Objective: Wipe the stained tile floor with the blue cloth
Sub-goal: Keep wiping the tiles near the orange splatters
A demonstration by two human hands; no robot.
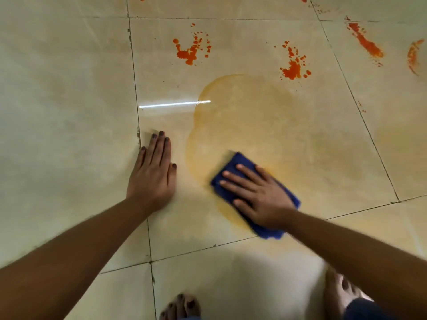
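Blue cloth [233, 168], perhaps three red splatters [190, 51]

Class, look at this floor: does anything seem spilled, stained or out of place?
Yes. A wide yellowish stain spreads over the middle tile, under the blue cloth pressed by the right hand. Beyond it lie orange-red splatters, still unwiped. The left hand rests flat on the floor.

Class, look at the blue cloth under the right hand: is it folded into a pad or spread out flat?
Folded. The blue cloth forms a compact pad barely larger than the right hand pressing it, with layered edges showing at its near end.
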